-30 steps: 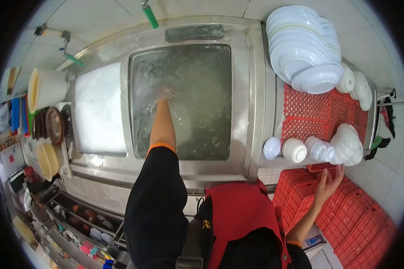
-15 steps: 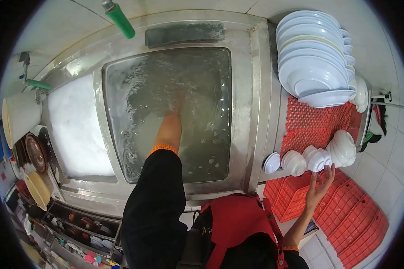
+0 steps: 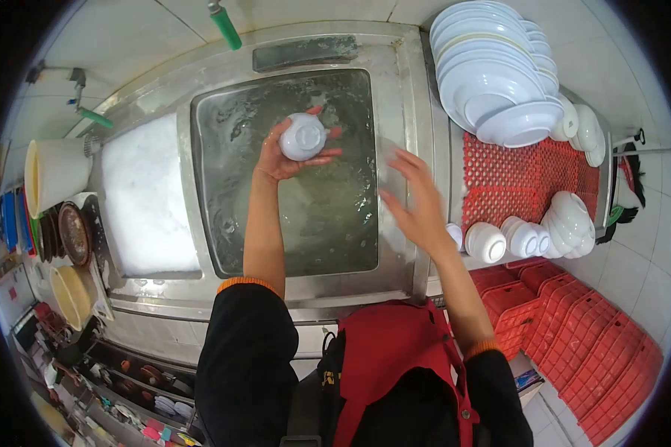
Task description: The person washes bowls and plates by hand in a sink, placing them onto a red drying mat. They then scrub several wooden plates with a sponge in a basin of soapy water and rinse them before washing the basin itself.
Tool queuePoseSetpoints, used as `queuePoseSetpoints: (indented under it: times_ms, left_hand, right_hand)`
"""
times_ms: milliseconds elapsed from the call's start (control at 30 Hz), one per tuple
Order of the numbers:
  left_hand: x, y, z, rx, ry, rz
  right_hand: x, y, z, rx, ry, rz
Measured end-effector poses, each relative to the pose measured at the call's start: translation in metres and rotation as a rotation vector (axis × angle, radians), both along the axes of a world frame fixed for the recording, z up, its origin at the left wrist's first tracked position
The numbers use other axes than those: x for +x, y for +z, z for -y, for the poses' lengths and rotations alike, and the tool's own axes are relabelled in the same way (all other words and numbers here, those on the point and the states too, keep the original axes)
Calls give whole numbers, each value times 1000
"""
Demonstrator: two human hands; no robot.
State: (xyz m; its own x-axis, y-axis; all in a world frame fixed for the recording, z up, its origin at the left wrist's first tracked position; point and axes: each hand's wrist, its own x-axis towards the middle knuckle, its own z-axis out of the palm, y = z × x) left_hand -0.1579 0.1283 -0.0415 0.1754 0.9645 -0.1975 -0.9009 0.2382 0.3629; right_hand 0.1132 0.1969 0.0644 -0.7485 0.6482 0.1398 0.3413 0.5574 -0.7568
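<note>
Above the water-filled sink (image 3: 376, 171), my left hand (image 3: 274, 158) holds a small white bowl (image 3: 303, 137), its round foot facing up toward the camera and the fingers spread beneath it. My right hand (image 3: 419, 201) hovers by the sink's right rim, somewhat blurred, with fingers apart and holding nothing. To its right, small white bowls (image 3: 486, 243) sit in short nested stacks along the front of the red perforated mat (image 3: 499, 175).
Large white plates (image 3: 488, 86) stand stacked at the back right. A foam-filled basin (image 3: 145, 197) adjoins the sink on the left. Red plastic crates (image 3: 596, 350) stand below on the right. A green hose end (image 3: 226, 28) hangs over the back.
My left hand has come up out of the water with a small white bowl in it. My right hand has moved left from the stacked bowls to the sink's rim.
</note>
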Motion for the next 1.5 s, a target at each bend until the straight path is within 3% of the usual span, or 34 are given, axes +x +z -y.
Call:
queuePoseSetpoints:
  times_ms: [33, 133, 200, 233, 300, 367, 500, 567, 633, 700, 767, 833, 900, 1000, 1300, 1400, 1500]
  left_hand:
    - [2, 11, 3, 26, -17, 16]
    - [6, -4, 24, -111, 141, -26]
    - [-8, -39, 34, 64, 59, 104]
    - [15, -11, 37, -225, 283, -148]
    - [36, 19, 35, -272, 290, -244]
    - [47, 3, 38, -269, 391, -418]
    - [28, -131, 40, -413, 270, -942]
    - [12, -208, 26, -431, 22, -1248]
    - [-6, -279, 13, -371, -290, -1521]
    - [6, -267, 10, -374, -516, -1876]
    - [15, -257, 13, -379, -695, -2052]
    - [24, -252, 23, -378, -830, -2140]
    - [28, -250, 30, -367, -901, -2175]
    - [35, -248, 41, -367, -986, -2214]
    - [62, -248, 69, -369, -1119, -2238]
    - [53, -250, 57, -338, -1172, -2230]
    - [40, -244, 54, -280, -1217, -2221]
  right_hand:
    - [-30, 2, 4, -135, 34, -52]
    - [-96, -29, 14, 24, 112, -190]
    - [-111, -37, 26, 123, 94, -157]
    - [-112, -35, 28, 136, 73, -106]
    - [-117, -53, 25, 213, 102, -83]
    - [-108, -39, 29, 405, 16, -275]
    - [-63, 14, 23, 313, -12, -227]
    - [-29, 31, 12, 377, -98, -218]
    - [25, 48, -3, 268, -225, -260]
    - [96, 54, -21, 433, -487, -101]
    - [180, 51, -41, 609, -702, 25]
    - [264, 31, -47, 662, -990, 210]
    - [333, -4, -51, 481, -1235, 311]
    - [373, -36, -58, 336, -1290, 404]
    - [384, -55, -76, -158, -1134, 23]
    - [382, -49, -74, 65, -1302, 120]
    - [389, -43, -66, 330, -1341, 59]
